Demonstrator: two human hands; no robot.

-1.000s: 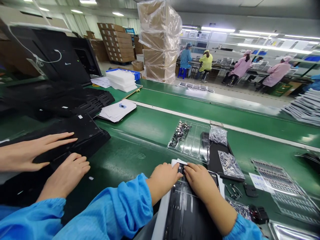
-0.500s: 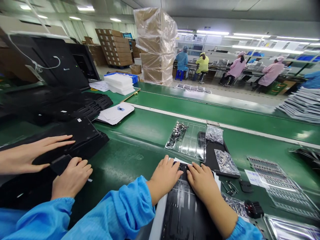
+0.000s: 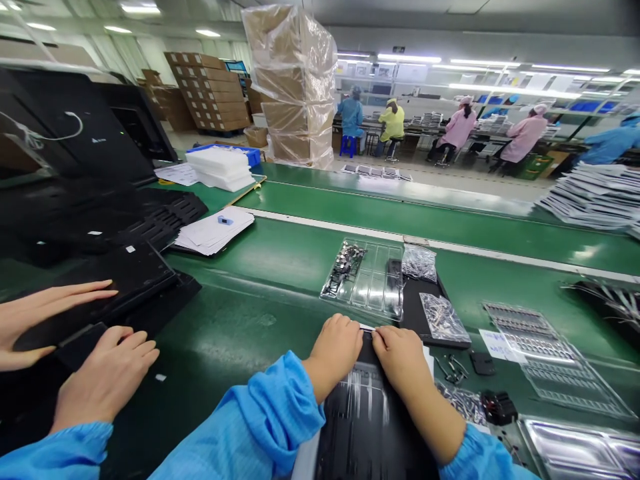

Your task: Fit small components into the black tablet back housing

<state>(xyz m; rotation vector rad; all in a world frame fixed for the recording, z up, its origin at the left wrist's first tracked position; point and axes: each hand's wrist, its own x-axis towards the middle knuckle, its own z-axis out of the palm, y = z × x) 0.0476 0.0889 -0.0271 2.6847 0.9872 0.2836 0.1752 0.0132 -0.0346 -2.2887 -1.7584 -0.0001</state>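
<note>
A glossy black panel (image 3: 367, 427) on a white sheet lies on the green belt right in front of me. My left hand (image 3: 334, 348) and my right hand (image 3: 399, 355) sit side by side at its far edge. Both have their fingers curled down and pressed onto that edge, where a strip of the white sheet (image 3: 367, 327) shows. What lies under the fingertips is hidden. Just beyond the hands stands a clear plastic tray (image 3: 370, 288) with small metal parts in its left compartment.
A co-worker's two hands (image 3: 103, 380) rest flat on black panels (image 3: 125, 280) at my left. Bags of screws (image 3: 440, 317), small black parts (image 3: 495, 405) and clear trays (image 3: 550, 363) lie to my right. Paper stacks (image 3: 213, 230), wrapped cartons (image 3: 293, 87) and seated workers are farther off.
My view has shifted right. Both my hands have curled their fingers down over the panel's far edge, covering more of the white sheet. The co-worker's hands have barely moved.
</note>
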